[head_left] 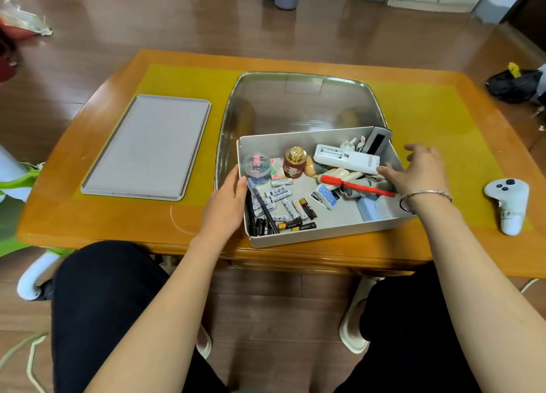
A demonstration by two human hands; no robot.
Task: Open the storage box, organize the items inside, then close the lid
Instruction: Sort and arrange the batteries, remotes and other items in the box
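The storage box [310, 239], a grey open-topped bin, sits at the near edge of the wooden table [103, 215], right of centre, with its lid [147, 147] lying flat on the table well to the left. The left hand [226, 203] rests against the box's left wall, thumb hooked over the rim and fingers down the outside — a light grip on the wall. The right hand [416, 171] reaches in over the right wall, fingers spread fairly wide; its fingertips are at the far end of a red pen [354, 185], though whether they actually pinch it cannot be told. Inside, a scatter of batteries [283, 208] covers the near left floor beside a black pen [263, 206] lying along the left wall. At the far left corner stands a round clear container [256, 164] of clips, with a red jar topped in gold [294, 162] just right of it. A white remote [345, 158] lies across the far right — above a small blue patterned box [325, 196]. A white game controller [508, 203] lies on the table to the right of the box.
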